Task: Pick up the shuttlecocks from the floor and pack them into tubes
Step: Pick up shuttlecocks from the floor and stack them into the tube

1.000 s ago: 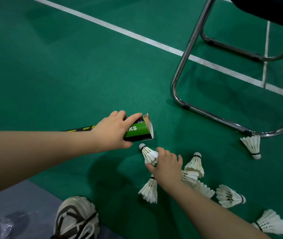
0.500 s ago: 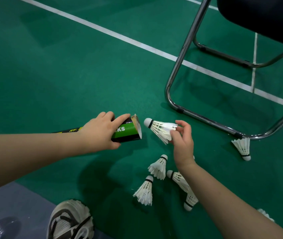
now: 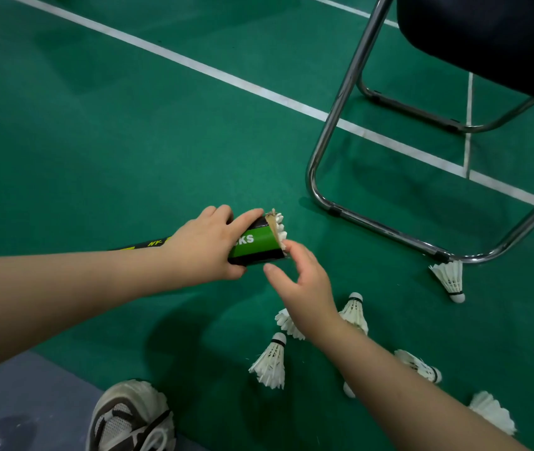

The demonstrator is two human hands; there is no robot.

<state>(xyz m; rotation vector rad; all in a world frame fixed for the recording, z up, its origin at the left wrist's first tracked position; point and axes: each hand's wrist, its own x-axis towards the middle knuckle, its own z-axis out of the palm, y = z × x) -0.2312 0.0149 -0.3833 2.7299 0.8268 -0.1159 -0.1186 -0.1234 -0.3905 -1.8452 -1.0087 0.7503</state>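
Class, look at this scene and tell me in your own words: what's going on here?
A person is packing a tube on a green court floor. The left hand grips the tube near its open end, where the white feathers of a shuttlecock poke out. The right hand is at that mouth, fingers loose, holding nothing. Several loose shuttlecocks lie on the floor nearby, a lone shuttlecock by the chair frame.

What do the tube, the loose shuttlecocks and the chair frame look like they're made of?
The tube looks like cardboard with a smooth printed green and black wrap; its torn brown rim shows raw paper fibre. The shuttlecocks have matte white feather-like vanes and a rounded white cap; cork or foam cannot be told. The chair frame is probably chromed metal tubing, given the bright reflections along it.
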